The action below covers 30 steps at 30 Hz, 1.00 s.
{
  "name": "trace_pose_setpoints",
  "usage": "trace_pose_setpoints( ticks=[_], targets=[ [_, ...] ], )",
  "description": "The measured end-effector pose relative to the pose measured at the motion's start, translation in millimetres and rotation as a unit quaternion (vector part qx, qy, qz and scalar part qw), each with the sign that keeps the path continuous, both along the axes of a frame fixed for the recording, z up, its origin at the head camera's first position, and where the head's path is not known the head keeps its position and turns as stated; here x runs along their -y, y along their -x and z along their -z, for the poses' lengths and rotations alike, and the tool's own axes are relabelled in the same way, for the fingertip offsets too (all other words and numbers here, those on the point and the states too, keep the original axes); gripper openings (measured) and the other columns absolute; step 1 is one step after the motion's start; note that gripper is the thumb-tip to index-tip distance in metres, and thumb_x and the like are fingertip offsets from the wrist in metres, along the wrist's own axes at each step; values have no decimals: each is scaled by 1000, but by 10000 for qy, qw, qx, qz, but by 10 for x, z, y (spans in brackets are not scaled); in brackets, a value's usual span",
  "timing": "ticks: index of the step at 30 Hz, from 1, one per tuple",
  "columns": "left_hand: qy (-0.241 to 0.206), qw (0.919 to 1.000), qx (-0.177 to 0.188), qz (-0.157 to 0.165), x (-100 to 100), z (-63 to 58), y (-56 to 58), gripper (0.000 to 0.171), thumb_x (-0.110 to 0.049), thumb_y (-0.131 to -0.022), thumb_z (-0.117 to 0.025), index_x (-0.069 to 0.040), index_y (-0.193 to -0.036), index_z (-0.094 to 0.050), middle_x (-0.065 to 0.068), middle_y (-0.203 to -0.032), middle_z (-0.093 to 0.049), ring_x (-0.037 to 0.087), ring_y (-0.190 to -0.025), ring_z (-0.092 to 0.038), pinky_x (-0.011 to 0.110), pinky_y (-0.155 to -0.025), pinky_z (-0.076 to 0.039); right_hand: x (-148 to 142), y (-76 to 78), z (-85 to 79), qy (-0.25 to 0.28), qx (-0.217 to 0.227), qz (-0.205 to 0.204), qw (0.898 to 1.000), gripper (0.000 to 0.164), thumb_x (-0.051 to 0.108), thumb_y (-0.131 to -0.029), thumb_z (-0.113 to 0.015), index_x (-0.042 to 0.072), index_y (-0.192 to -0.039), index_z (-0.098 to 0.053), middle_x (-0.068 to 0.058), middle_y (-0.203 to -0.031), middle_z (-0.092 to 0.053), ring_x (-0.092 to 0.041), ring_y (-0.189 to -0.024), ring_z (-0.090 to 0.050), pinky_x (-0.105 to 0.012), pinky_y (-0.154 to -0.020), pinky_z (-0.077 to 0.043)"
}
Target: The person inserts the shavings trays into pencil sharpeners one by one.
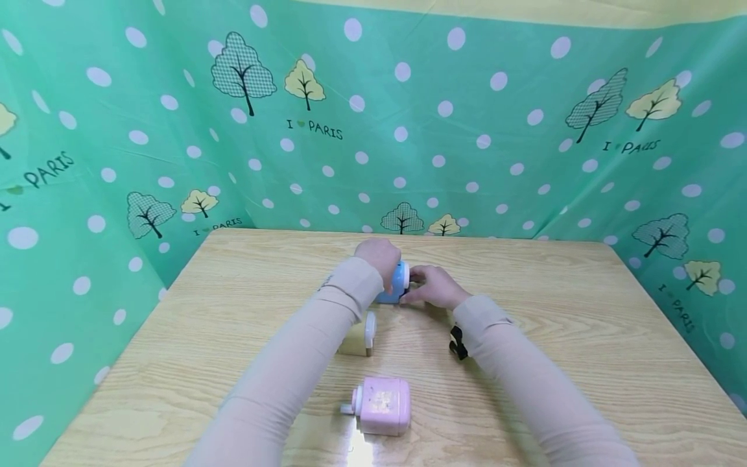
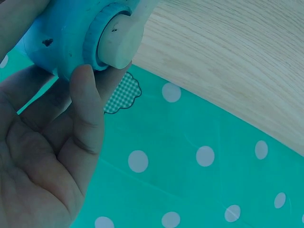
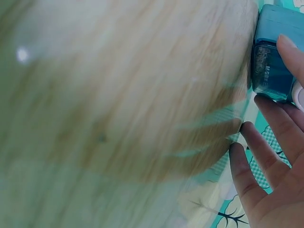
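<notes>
A blue pencil sharpener [image 1: 397, 279] with a crank is between both hands on the far part of the table. My left hand [image 1: 378, 255] grips it from the left and above. In the left wrist view the left hand [image 2: 45, 156] has its fingers around the blue case [image 2: 57, 40], close to the pale crank [image 2: 122, 40]. From the right, my right hand [image 1: 436, 287] holds the sharpener's white end between thumb and fingers. The right wrist view shows the thumb on the case [image 3: 275, 26] and a finger at its lower edge; other fingers are spread on the table.
Nearer to me, a yellow sharpener [image 1: 353, 341] stands partly behind the left sleeve. A pink sharpener [image 1: 385, 405] with its crank to the left lies closest to me. A black buckle [image 1: 458, 344] shows by the right sleeve. Green dotted cloth [image 1: 408, 130] hangs behind the wooden table [image 1: 560, 311].
</notes>
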<state>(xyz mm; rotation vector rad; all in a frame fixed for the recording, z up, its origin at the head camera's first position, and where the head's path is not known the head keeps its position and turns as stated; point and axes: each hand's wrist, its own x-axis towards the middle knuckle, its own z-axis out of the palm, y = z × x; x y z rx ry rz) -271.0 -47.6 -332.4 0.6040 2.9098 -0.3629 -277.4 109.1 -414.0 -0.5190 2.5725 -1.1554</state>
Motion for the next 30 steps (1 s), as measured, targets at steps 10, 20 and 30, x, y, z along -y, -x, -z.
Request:
trace_pose_setpoints(
  ticks=[10,20,30],
  targets=[
    [-12,10000,4,40,11,4,7,58,-43,-68,-86,-12,-117,-76,2,-109,-74,17,-93,-68,33,-82,-58,13,-4,-3,71,13,12,10000,66,20,-75,-85,-2,-133,-63,-18,-132,-66,-34,-127,-58,-46,-110,-41],
    [-41,10000,-27,58,5,-32,-25,59,-42,-66,-88,-11,-114,-77,4,-108,-75,18,-94,-69,33,-82,-58,35,-21,-1,217,-123,33,9997,59,18,-73,-86,-3,-124,-67,-18,-126,-69,-34,-123,-60,-45,-108,-43],
    [-21,9999,-81,100,7,-23,-24,59,-42,-66,-88,-11,-115,-76,3,-107,-74,18,-92,-68,33,-83,-58,44,-25,1,150,-100,121,9998,59,18,-73,-86,-3,-124,-66,-17,-125,-69,-34,-122,-61,-45,-109,-43]
  ],
)
